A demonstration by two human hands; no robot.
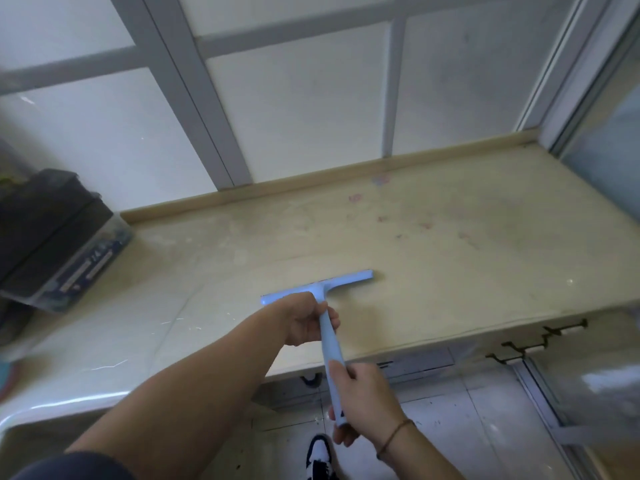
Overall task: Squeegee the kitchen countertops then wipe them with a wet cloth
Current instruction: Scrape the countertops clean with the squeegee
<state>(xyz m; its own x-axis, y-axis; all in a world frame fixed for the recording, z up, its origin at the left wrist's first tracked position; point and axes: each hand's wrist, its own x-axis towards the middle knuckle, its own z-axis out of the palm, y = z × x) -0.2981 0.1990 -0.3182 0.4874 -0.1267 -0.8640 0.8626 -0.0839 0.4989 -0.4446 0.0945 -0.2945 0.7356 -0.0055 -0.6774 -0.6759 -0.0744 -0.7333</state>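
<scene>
Head view: I see both hands on a pale blue squeegee point(323, 303), blade down on the beige surface point(450, 244).

I note the left hand point(304, 320) curled round the handle just under the blade, at the 12 o'clock end; the right hand point(363, 393) has its grip closed round the handle's 6 o'clock end, beyond the surface's front edge. Reddish smears lie toward 1 o'clock of the blade. A dark box point(52, 237) sits at 9 o'clock. A black-and-white shoe point(320, 459) shows on the floor.
</scene>
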